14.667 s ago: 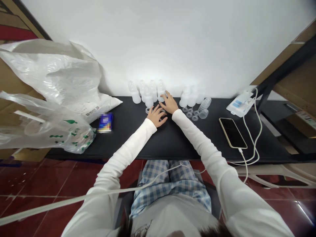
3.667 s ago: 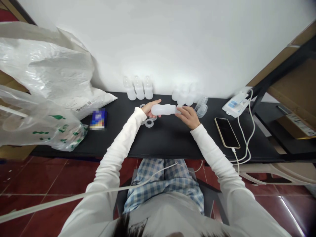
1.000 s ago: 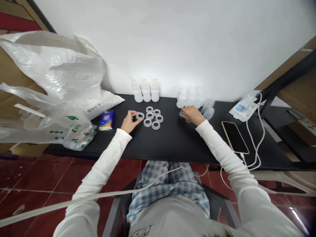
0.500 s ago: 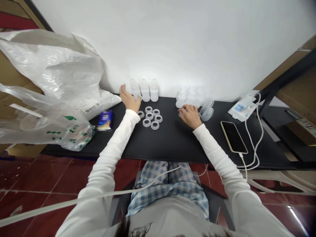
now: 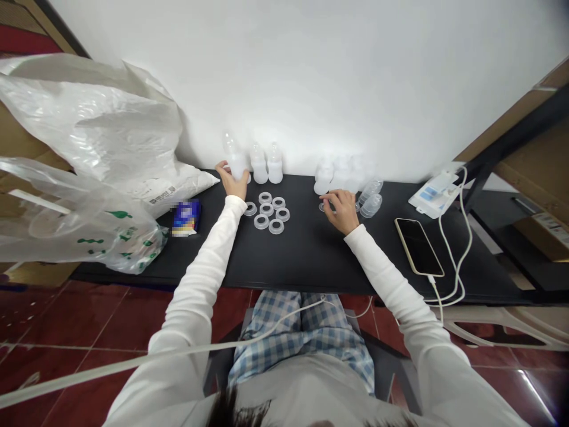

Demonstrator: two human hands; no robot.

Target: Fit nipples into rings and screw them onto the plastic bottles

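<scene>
My left hand (image 5: 235, 183) is closed around a small white baby bottle (image 5: 237, 165) with a clear domed cap, tilted a little left. Two similar capped bottles (image 5: 267, 169) stand upright to its right, against the wall. Several translucent rings (image 5: 267, 209) lie on the black table, just in front of this hand. My right hand (image 5: 341, 209) rests low with curled fingers, and a small clear piece (image 5: 323, 207) shows by its fingertips; what they hold is hidden. Behind it stand several white bottles (image 5: 324, 178) without domes. Clear domed caps (image 5: 371, 204) lie to its right.
A phone (image 5: 419, 247) on a white cable and a clear plastic case (image 5: 431, 194) lie at the right. On the left are a large white plastic bag (image 5: 111, 124), a clear bag with green print (image 5: 128, 237) and a blue packet (image 5: 186, 217). The wall bounds the table's back.
My left hand has closed on the leftmost capped bottle and shifted it left, away from the other two. My right hand has stayed nearly in place.
</scene>
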